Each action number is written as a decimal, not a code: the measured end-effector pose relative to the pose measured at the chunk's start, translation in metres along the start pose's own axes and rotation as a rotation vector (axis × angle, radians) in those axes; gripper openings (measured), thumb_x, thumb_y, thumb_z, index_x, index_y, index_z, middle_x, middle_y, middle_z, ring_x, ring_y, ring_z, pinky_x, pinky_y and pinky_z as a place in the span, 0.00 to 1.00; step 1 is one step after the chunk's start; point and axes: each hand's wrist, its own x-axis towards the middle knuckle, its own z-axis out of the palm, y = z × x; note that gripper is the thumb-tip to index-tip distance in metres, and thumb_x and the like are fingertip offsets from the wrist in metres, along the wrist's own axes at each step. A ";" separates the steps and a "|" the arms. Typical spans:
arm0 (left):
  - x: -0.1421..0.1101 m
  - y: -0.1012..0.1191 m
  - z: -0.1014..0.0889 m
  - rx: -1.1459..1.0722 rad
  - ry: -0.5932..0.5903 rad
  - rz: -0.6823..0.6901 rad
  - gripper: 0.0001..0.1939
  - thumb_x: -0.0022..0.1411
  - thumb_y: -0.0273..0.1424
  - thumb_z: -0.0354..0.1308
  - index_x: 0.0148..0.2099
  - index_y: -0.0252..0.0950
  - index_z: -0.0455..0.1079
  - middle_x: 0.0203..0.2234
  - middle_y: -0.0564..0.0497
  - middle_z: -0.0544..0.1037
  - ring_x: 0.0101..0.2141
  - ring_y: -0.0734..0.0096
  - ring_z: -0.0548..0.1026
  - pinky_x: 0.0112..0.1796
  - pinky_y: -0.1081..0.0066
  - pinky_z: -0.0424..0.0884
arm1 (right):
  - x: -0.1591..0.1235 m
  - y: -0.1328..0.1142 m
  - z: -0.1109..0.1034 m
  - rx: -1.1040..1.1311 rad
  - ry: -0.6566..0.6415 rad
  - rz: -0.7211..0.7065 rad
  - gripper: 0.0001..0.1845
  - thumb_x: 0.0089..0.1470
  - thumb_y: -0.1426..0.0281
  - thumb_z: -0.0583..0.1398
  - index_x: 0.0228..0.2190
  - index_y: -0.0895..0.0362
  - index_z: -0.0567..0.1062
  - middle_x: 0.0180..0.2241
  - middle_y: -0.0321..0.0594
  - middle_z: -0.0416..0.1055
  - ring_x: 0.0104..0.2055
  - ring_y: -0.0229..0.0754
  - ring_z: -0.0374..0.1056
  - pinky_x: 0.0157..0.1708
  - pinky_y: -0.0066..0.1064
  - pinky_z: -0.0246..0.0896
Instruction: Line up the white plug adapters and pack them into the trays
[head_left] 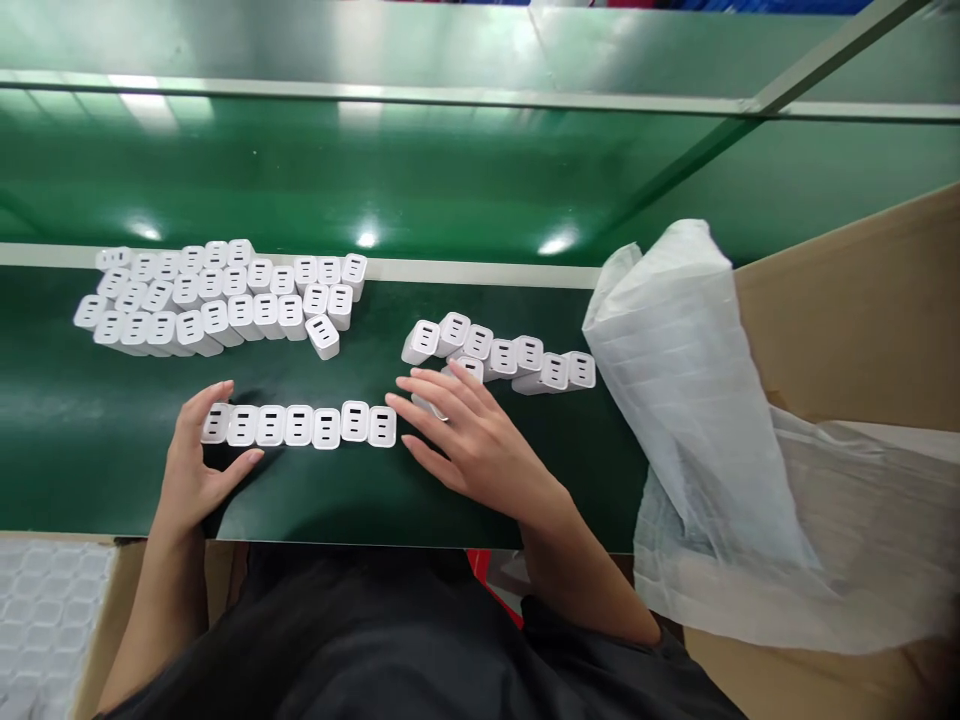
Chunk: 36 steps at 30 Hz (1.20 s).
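Note:
A straight row of several white USB charger blocks (298, 426) stands on the green bench, port faces up. At its left end, my left hand (196, 462) curves round the leftmost block, thumb and fingers apart. My right hand (480, 440) is at the right end, palm down with fingers stretched out. A charger block (431, 405) shows partly beneath those fingers; whether they press on it I cannot tell. Behind the right hand is a loose cluster of charger blocks (503, 357), some tilted. A larger group of charger blocks (215, 318) stands at the back left.
On the right, a white plastic bag (690, 400) hangs over an open cardboard box (847, 320). A box at the lower left holds a clear compartment tray (52, 620). A pale ledge (480, 272) and a green panel (300, 170) border the bench's back.

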 end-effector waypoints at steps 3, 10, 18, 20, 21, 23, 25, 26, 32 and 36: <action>0.000 0.001 0.000 0.015 -0.004 0.008 0.40 0.59 0.38 0.66 0.69 0.47 0.53 0.59 0.44 0.68 0.57 0.52 0.69 0.57 0.51 0.68 | 0.003 -0.009 0.009 0.058 -0.012 -0.071 0.20 0.64 0.71 0.56 0.56 0.57 0.70 0.58 0.47 0.69 0.62 0.49 0.63 0.67 0.51 0.53; 0.000 0.004 -0.001 0.031 -0.018 0.008 0.39 0.59 0.39 0.65 0.68 0.45 0.53 0.59 0.43 0.68 0.57 0.52 0.69 0.57 0.51 0.67 | 0.005 -0.014 0.021 0.089 -0.044 -0.095 0.19 0.64 0.73 0.55 0.56 0.60 0.71 0.57 0.50 0.70 0.60 0.47 0.66 0.65 0.48 0.58; -0.002 0.002 0.000 0.011 -0.029 -0.022 0.39 0.59 0.39 0.65 0.68 0.46 0.53 0.59 0.44 0.67 0.57 0.51 0.70 0.57 0.49 0.67 | 0.006 -0.015 0.023 0.127 -0.028 -0.078 0.19 0.63 0.74 0.56 0.55 0.60 0.71 0.55 0.52 0.70 0.57 0.49 0.66 0.58 0.45 0.67; -0.001 0.003 0.000 0.006 -0.029 -0.020 0.39 0.59 0.39 0.65 0.68 0.47 0.53 0.60 0.44 0.67 0.57 0.52 0.70 0.57 0.49 0.67 | 0.007 -0.015 0.023 0.125 -0.025 -0.080 0.19 0.64 0.74 0.55 0.55 0.60 0.71 0.55 0.52 0.70 0.57 0.49 0.66 0.57 0.45 0.67; -0.001 0.003 0.000 0.005 -0.028 -0.018 0.39 0.59 0.40 0.65 0.68 0.46 0.53 0.60 0.44 0.67 0.57 0.52 0.70 0.57 0.49 0.67 | 0.007 -0.015 0.023 0.123 -0.023 -0.081 0.18 0.64 0.74 0.55 0.55 0.60 0.71 0.55 0.52 0.70 0.57 0.49 0.67 0.57 0.45 0.67; -0.001 0.003 0.000 0.007 -0.026 -0.013 0.39 0.60 0.40 0.65 0.68 0.46 0.53 0.60 0.44 0.67 0.57 0.52 0.70 0.57 0.49 0.67 | 0.007 -0.015 0.023 0.117 -0.018 -0.086 0.18 0.64 0.74 0.55 0.54 0.60 0.71 0.55 0.52 0.70 0.56 0.49 0.67 0.56 0.44 0.67; -0.001 0.003 0.000 0.005 -0.024 -0.007 0.39 0.59 0.39 0.65 0.68 0.46 0.53 0.60 0.44 0.67 0.57 0.52 0.70 0.57 0.50 0.68 | 0.007 -0.014 0.023 0.114 -0.007 -0.090 0.17 0.64 0.73 0.56 0.54 0.60 0.72 0.54 0.52 0.71 0.55 0.49 0.67 0.55 0.43 0.67; -0.001 0.002 0.000 0.003 -0.022 -0.003 0.39 0.59 0.39 0.66 0.68 0.47 0.52 0.60 0.44 0.67 0.57 0.52 0.70 0.57 0.50 0.68 | 0.007 -0.014 0.023 0.113 -0.001 -0.093 0.17 0.64 0.73 0.56 0.53 0.60 0.72 0.54 0.52 0.71 0.54 0.49 0.68 0.53 0.43 0.67; -0.001 0.004 0.000 0.005 -0.025 0.009 0.39 0.60 0.39 0.65 0.69 0.47 0.52 0.59 0.44 0.68 0.56 0.54 0.71 0.56 0.52 0.68 | 0.009 -0.020 0.029 0.152 0.062 -0.068 0.14 0.62 0.63 0.61 0.45 0.59 0.74 0.53 0.52 0.73 0.49 0.48 0.71 0.47 0.41 0.67; 0.000 0.005 0.000 0.024 -0.019 0.029 0.39 0.60 0.39 0.65 0.68 0.46 0.52 0.59 0.44 0.68 0.55 0.55 0.71 0.55 0.53 0.69 | 0.015 -0.029 0.041 0.211 0.166 0.008 0.08 0.61 0.65 0.61 0.40 0.57 0.72 0.47 0.48 0.77 0.49 0.48 0.72 0.47 0.40 0.65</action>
